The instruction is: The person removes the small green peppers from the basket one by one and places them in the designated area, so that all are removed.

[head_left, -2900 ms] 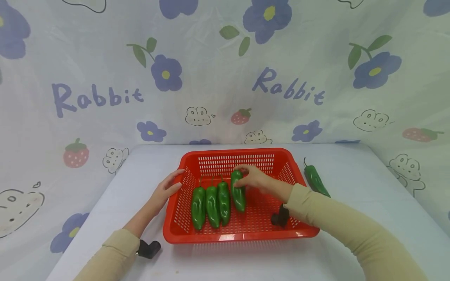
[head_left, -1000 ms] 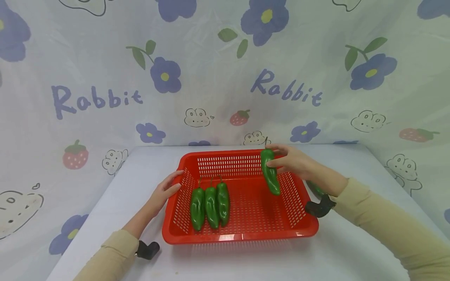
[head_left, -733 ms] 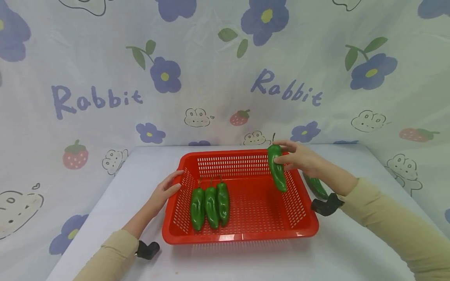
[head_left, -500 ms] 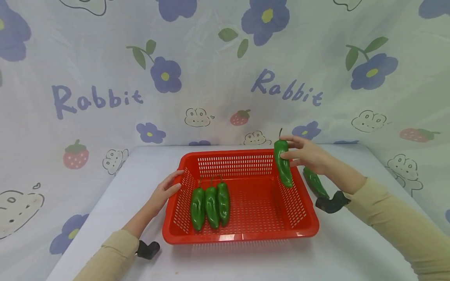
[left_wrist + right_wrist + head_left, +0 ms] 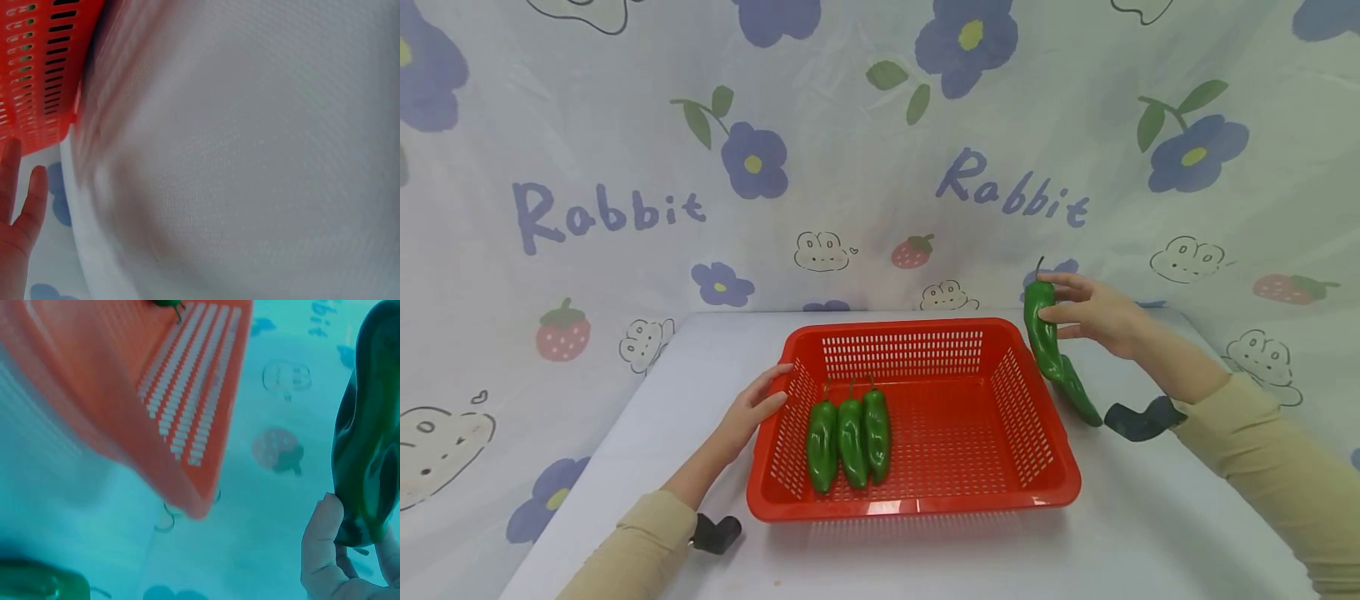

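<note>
My right hand pinches a green pepper near its stem end, beyond the right rim of the red basket. The pepper hangs tilted, its tip overlapping a second green pepper that lies on the table beside the basket. In the right wrist view, thumb and fingers grip the held pepper at its lower end. My left hand rests at the left rim of the red basket, fingers relaxed. Inside, three green peppers lie side by side toward the left.
A white cloth covers the table. Behind and around it hangs a patterned curtain with flowers, rabbits and strawberries. Black wrist mounts sit on both forearms.
My right hand has picked one pepper up out of the basket and carried it right and upward past the right rim. My left hand has stayed at the left rim.
</note>
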{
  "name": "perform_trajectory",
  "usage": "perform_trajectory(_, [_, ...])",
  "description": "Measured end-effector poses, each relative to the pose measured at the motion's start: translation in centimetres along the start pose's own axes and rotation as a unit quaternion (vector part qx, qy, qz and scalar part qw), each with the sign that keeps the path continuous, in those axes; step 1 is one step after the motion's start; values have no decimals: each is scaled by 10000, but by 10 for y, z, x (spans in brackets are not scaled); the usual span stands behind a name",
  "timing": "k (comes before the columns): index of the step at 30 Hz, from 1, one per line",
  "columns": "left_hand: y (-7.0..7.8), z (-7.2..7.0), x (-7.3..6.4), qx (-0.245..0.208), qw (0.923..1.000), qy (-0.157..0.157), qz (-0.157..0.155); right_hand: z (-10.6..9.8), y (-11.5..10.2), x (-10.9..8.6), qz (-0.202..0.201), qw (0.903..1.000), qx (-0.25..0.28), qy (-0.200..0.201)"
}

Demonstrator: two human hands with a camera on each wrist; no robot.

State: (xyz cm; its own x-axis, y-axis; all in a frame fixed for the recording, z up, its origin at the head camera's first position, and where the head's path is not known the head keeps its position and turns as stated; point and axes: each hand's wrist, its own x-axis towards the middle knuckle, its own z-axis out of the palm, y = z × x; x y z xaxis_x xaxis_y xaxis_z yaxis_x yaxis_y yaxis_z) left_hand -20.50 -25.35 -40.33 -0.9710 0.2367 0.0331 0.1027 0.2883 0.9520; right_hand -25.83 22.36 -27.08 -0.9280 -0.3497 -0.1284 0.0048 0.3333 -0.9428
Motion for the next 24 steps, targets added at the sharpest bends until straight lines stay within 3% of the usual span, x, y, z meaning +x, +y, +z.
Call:
perform_trajectory(8, [0, 0, 0, 43, 10000, 10, 7, -24, 7, 0, 59, 10000, 58, -12])
perform_trajectory(14, [0, 0, 0, 17, 10000, -11, 16, -33, 15, 1, 42, 9997, 224, -63])
perform_trajectory(24, [1, -1, -1, 18, 10000, -36, 18, -48, 34, 2, 93, 9999, 77, -42])
